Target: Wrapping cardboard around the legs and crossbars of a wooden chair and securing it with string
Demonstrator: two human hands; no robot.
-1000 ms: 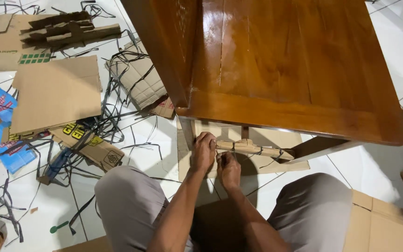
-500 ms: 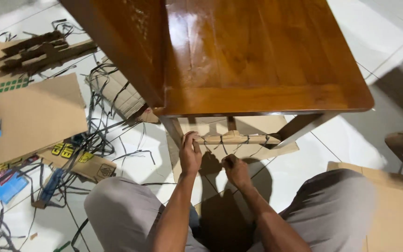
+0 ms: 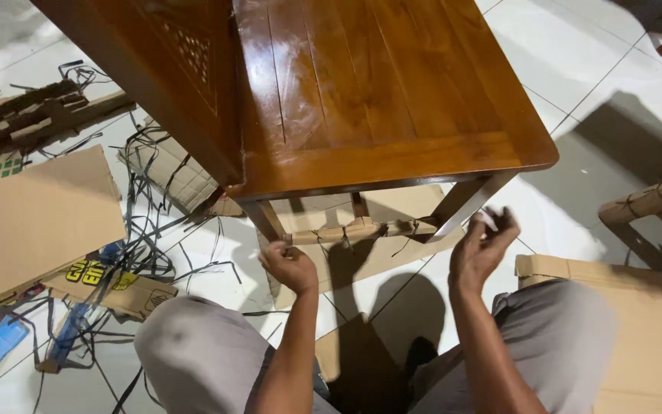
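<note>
A glossy brown wooden chair [image 3: 377, 92] stands on white tiles in front of my knees. Under its seat runs a rung wrapped in cardboard [image 3: 354, 230] and tied with thin black straps. My left hand [image 3: 291, 264] is curled into a fist just below the rung's left end, beside the front left leg [image 3: 263, 218]. My right hand [image 3: 483, 247] is lifted off to the right, near the front right leg [image 3: 461, 201], fingers half curled. Something small and pale shows blurred at its fingertips. A flat cardboard sheet [image 3: 392, 257] lies under the chair.
Loose cardboard sheets [image 3: 44, 215] and tangled black straps [image 3: 147, 230] cover the floor on the left. A cardboard box [image 3: 637, 307] sits by my right knee. Another cardboard-wrapped piece of furniture [image 3: 653, 201] is at the right edge.
My right hand has left the rung and swung up and to the right. My left hand has dropped slightly to the rung's left end. The view has shifted, so the chair sits further left.
</note>
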